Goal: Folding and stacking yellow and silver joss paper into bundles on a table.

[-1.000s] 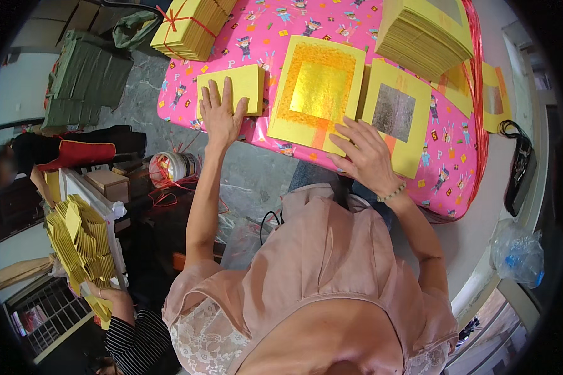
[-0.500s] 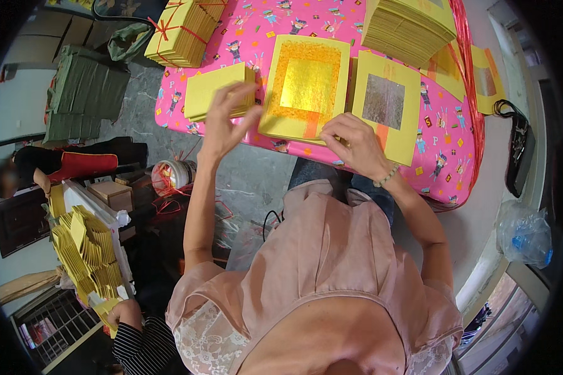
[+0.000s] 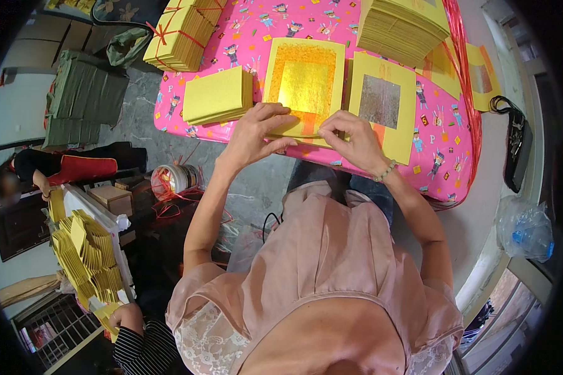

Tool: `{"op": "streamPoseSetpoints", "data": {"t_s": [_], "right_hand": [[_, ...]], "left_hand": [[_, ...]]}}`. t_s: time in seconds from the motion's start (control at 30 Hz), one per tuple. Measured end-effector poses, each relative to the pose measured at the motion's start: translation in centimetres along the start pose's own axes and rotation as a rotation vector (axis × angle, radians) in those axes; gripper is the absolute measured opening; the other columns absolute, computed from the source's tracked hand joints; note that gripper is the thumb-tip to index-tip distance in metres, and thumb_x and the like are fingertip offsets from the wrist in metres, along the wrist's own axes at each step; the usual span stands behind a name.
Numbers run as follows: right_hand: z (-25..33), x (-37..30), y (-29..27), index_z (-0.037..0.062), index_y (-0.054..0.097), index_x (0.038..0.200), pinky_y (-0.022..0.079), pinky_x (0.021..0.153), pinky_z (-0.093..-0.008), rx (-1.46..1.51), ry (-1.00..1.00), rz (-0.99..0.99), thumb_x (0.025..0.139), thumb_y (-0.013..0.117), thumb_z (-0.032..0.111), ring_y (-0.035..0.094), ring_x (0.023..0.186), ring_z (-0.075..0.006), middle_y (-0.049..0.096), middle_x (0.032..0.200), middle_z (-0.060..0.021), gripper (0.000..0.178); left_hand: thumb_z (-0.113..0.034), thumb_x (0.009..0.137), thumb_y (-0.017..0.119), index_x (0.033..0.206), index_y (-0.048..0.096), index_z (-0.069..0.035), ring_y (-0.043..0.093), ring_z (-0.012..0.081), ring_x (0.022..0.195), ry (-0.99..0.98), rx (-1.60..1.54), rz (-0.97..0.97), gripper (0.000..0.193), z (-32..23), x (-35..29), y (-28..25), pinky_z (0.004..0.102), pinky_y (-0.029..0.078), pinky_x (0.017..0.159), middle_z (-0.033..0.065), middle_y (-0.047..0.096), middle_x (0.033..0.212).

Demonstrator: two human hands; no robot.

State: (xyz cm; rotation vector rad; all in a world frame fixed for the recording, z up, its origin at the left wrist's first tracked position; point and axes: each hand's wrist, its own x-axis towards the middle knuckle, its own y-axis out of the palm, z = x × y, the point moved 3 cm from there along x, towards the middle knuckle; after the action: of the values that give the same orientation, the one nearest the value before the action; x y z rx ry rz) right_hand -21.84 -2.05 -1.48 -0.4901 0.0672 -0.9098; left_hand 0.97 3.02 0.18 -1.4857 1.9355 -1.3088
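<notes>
A yellow sheet of joss paper with a gold-foil square and orange border lies on a stack in front of me. Over its near left corner bends my left hand, fingers on top and thumb at the near edge, gripping it. My right hand, wearing a bead bracelet, is closed in a pinch on the near right part of that edge. To the left sits a low pile of plain folded yellow paper. On the right lies yellow paper with a silver square, close to my right hand.
The table has a pink patterned cover. Red-tied yellow bundles stand far left, a tall stack far right, beside red strings. At left, other people's hands touch piled yellow paper. A bucket stands on the floor.
My left hand has come down and right, from above the plain folded pile to the near edge of the gold-foil sheet. My right hand keeps its pinch at nearly the same place.
</notes>
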Motion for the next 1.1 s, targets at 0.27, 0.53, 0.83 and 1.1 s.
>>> {"op": "streamPoseSetpoints", "data": {"t_s": [0.27,0.53,0.83,1.1], "right_hand": [[2.2,0.0,-0.5,0.0024,0.068,0.096,0.052,0.074,-0.0356,-0.246,-0.267,-0.096,0.087,0.072,0.016,0.065,0.087,-0.0266,0.065,0.094,-0.0096,0.017],[1.1,4.1,-3.0,0.001,0.066,0.093,0.049,0.059,-0.0359,-0.303,-0.178,-0.23,0.089,0.071,0.024,0.063,0.067,-0.0256,0.062,0.078,-0.0123,0.024],[-3.6,11.8,-6.5,0.0004,0.068,0.105,0.049,0.065,-0.0412,-0.205,0.143,-0.222,0.088,0.069,0.039,0.064,0.066,-0.0298,0.066,0.077,-0.0191,0.042],[-5.3,14.5,-7.0,0.002,0.068,0.102,0.05,0.079,-0.0436,-0.429,0.034,-0.25,0.086,0.07,0.036,0.065,0.088,-0.032,0.066,0.091,-0.016,0.038]], "left_hand": [[-0.025,0.087,0.071,0.111,0.07,-0.008,0.064,0.0299,0.092,0.018,0.046,0.04,0.03,-0.2,1.3,-1.0,0.0416,0.051,0.081,0.0107,0.068,0.1],[-0.021,0.084,0.074,0.127,0.063,-0.014,0.058,0.0309,0.115,0.142,0.314,-0.342,0.046,-2.2,4.2,-3.4,0.0462,0.047,0.096,0.0112,0.063,0.121],[-0.032,0.087,0.069,0.148,0.045,-0.02,0.036,0.0396,0.14,0.032,0.247,-0.181,0.067,-0.5,5.8,1.7,0.0518,0.031,0.112,0.0173,0.039,0.151],[-0.05,0.093,0.058,0.154,0.035,-0.022,0.024,0.044,0.145,-0.034,0.329,-0.068,0.071,1.1,7.6,2.9,0.0562,0.018,0.118,0.0229,0.027,0.157]]}}
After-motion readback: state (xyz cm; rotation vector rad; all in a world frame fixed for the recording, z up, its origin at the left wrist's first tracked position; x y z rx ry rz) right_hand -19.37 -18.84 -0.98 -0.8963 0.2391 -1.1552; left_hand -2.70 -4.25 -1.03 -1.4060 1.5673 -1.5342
